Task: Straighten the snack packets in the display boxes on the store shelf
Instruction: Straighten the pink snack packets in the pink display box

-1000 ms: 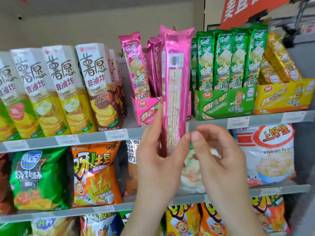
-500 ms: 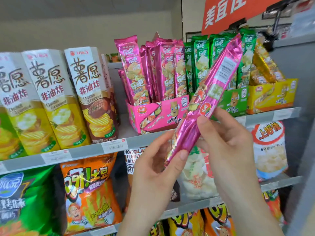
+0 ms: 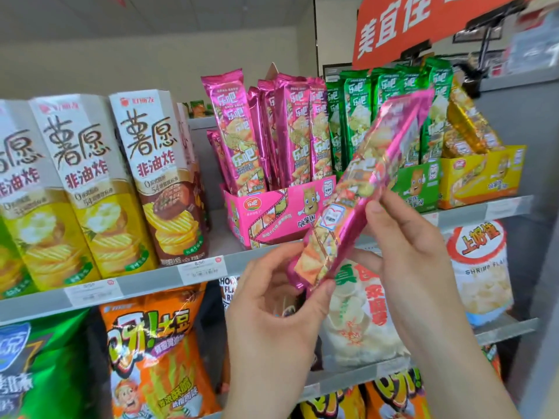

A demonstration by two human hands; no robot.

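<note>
Head view, and it's a packed grey metal shelf point(image 3: 145, 282). Tall white-and-yellow chip cartons point(image 3: 90, 182) stand at the left, with an orange crinkly snack bag point(image 3: 157, 352) lower left and a white shrimp-chip bag point(image 3: 481, 267) at the right. Centre frame sits the pink cardboard display box point(image 3: 272, 213), its pink foil packets point(image 3: 290, 131) upright, some leaning. Just right of it are the green display box point(image 3: 420, 186) and the yellow display box point(image 3: 481, 173). Across the green box slants the long pink foil snack packet point(image 3: 360, 195), glossy, printed face toward the camera, running from lower centre up to the right, off the shelf. The left hand point(image 3: 272, 313) pinches its bottom end, and the right hand point(image 3: 408, 261) grips its middle.
</note>
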